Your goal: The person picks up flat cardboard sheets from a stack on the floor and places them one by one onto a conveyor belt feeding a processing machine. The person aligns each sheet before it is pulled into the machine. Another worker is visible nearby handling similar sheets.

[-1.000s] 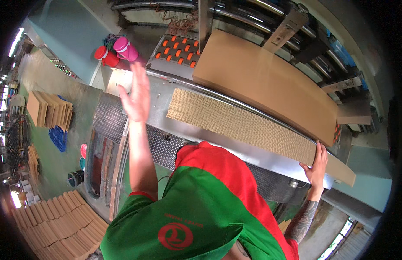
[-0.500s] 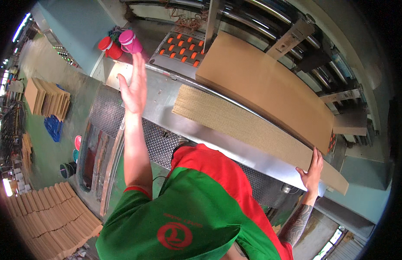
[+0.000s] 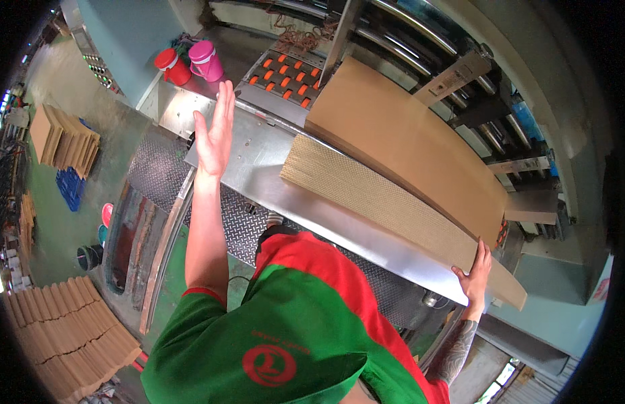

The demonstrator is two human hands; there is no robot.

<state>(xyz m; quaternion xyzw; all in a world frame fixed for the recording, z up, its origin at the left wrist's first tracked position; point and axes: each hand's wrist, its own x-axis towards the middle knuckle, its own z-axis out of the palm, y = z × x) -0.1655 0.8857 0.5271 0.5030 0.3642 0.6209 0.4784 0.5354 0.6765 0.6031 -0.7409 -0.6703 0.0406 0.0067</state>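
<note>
A long stack of corrugated cardboard sheets (image 3: pixel 373 188) lies on a shiny metal table, its fluted edges facing up. Near the stack's right end rests my right hand (image 3: pixel 473 275), fingers extended against the cardboard and not wrapped round it. My left hand (image 3: pixel 216 138) is held up over the table's left part, beyond the stack's left end. Its fingers are straight and together with the thumb apart, and it holds nothing. Just behind the fluted stack lies a larger stack of brown cardboard (image 3: pixel 407 141), flat face up, beside the machine's rollers.
A red lidded jug (image 3: pixel 172 67) and a pink one (image 3: pixel 206 62) stand at the back left, next to a plate of orange roller wheels (image 3: pixel 285 77). Metal rollers (image 3: pixel 400 50) run behind. Cardboard piles (image 3: pixel 70 330) stand on the floor at left, some on a blue pallet (image 3: pixel 71 187).
The view has shifted slightly. The fluted stack's left end sits a little farther right, closer to the larger stack. My right hand stays at its right end; my left stays raised and spread.
</note>
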